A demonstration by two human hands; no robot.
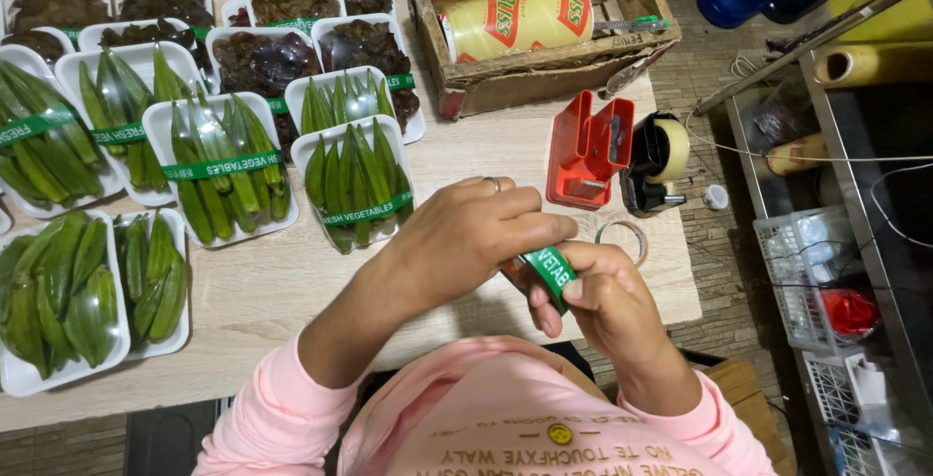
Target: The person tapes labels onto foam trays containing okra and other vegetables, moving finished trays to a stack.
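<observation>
White foam trays of green okra (225,167), wrapped and banded, lay at the left of the wooden surface (292,282), with trays of dark dried produce (267,60) behind them. At centre, your left hand (465,233) and right hand (604,306) met over the near edge, each grip pinching a green label strip (550,270) between fingertips. A red tape dispenser (587,150) stood beyond, a cardboard box (544,34) behind it.

Pale wood table (292,291), brick-pattern floor (719,243), metal rack (875,243) w/ wire baskets at side.
</observation>
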